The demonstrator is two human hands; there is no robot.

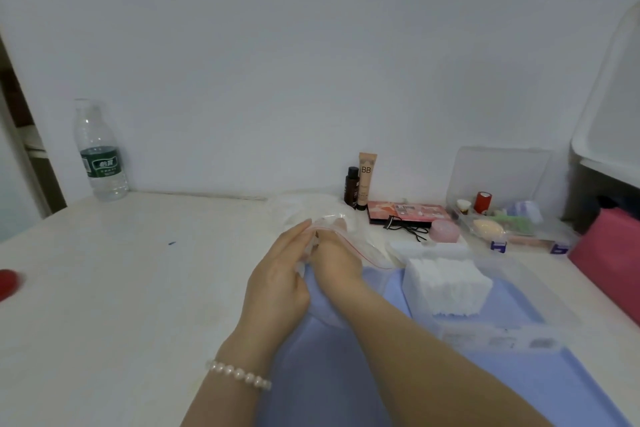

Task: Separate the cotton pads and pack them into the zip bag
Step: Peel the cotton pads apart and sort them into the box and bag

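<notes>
A clear zip bag (360, 248) with a red zip line lies in the middle of the table, its mouth facing me. My left hand (277, 284), with a pearl bracelet at the wrist, holds the left edge of the bag's mouth, fingers stretched along it. My right hand (336, 256) reaches into the bag; its fingers are blurred behind the plastic, so what they hold is unclear. White cotton shows faintly inside the bag. A stack of white cotton pads (446, 284) stands in a clear plastic box (502, 336) to the right of my hands.
A blue mat (346, 374) lies under my arms. At the back right stand two cosmetic tubes (362, 184), a palette (405, 213), a pink round case (445, 230) and a clear organiser (512, 218). A water bottle (100, 152) stands back left, and a red object (7, 282) sits at the left edge.
</notes>
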